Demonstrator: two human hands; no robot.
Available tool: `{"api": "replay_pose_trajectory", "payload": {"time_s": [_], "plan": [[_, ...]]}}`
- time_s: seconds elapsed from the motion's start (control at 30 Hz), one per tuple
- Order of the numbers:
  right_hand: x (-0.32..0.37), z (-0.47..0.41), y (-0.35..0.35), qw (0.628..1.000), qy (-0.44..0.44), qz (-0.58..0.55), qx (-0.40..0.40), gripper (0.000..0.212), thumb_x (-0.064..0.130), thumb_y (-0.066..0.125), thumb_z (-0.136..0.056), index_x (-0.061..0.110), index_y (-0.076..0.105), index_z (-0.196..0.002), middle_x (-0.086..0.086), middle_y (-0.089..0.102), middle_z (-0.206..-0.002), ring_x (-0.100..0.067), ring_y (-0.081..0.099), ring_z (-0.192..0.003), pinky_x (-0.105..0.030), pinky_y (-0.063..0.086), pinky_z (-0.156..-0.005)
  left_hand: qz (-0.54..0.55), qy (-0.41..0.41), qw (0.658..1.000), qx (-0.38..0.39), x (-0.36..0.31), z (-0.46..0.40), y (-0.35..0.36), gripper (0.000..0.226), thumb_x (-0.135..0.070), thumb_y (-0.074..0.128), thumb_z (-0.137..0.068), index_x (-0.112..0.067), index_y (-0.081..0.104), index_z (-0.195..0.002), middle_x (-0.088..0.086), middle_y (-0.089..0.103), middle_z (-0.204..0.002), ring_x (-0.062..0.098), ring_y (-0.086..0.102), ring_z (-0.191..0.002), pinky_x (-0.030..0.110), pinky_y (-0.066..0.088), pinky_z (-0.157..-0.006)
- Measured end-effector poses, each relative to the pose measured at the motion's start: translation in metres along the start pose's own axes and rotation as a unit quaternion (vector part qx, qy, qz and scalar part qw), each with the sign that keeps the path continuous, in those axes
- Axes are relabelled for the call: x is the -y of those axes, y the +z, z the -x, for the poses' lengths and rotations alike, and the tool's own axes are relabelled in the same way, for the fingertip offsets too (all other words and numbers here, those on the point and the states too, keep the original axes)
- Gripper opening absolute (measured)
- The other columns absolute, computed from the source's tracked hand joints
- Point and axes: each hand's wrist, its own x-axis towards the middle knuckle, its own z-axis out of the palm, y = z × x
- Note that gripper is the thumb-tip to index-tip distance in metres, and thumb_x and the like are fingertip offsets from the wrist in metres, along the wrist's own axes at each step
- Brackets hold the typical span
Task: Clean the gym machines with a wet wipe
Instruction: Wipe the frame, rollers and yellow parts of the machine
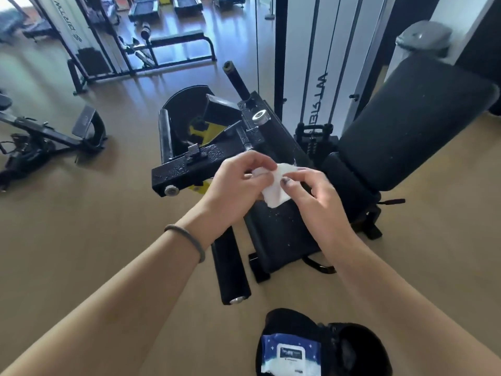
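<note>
Risk: the small folded white wet wipe is held in mid-air above the black steel leg machine; a loose pinch while unfolding could drop it onto the tan floor and soil it. A wipe left bunched would likely clean poorly. The left hand pinches the wipe's left edge with curled fingers. The right hand pinches its right edge, thumb on top. The blue-and-white wipe packet lies below, on something black.

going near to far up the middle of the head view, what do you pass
wipe pack → foam roller → wipe held in both hands (left hand, right hand) → machine frame → far bench
</note>
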Motion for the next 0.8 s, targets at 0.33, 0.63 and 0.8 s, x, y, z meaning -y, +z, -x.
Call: {"api": "replay_pose_trajectory", "payload": {"time_s": [0.33, 0.63, 0.8], "plan": [[0.016, -0.066, 0.014, 0.956, 0.034, -0.286, -0.058, 0.026, 0.028, 0.055, -0.103, 0.016, 0.062, -0.126, 0.000, 0.073, -0.112, -0.012, 0.070, -0.103, -0.028, 0.056, -0.090, -0.078, 0.083, 0.987, 0.115, -0.035, -0.097, -0.008, 0.034, 0.006, 0.046, -0.093, -0.016, 0.071, -0.102, -0.006, 0.072, -0.104, 0.017, 0.069, -0.096, 0.034, 0.059, -0.087], [-0.021, -0.106, 0.049, 0.924, -0.255, 0.201, -0.201, 0.017, 0.015, 0.061, -0.102, 0.002, 0.064, -0.112, -0.007, 0.062, -0.108, -0.016, 0.057, -0.098, -0.025, 0.050, -0.088, -0.174, 0.167, 0.970, 0.005, -0.001, -0.151, -0.031, 0.017, -0.024, 0.045, -0.103, -0.018, 0.061, -0.101, -0.003, 0.065, -0.087, 0.014, 0.056, -0.077, 0.029, 0.045, -0.069], [-0.033, -0.121, 0.066, 0.912, -0.259, 0.269, -0.171, 0.037, 0.018, 0.056, -0.104, -0.006, 0.052, -0.132, -0.016, 0.059, -0.125, -0.025, 0.059, -0.113, -0.035, 0.053, -0.096, -0.193, 0.205, 0.958, 0.060, 0.027, -0.175, -0.022, 0.030, -0.018, 0.038, -0.107, -0.005, 0.042, -0.080, 0.004, 0.046, -0.069, 0.016, 0.039, -0.062, 0.028, 0.033, -0.060]]}}
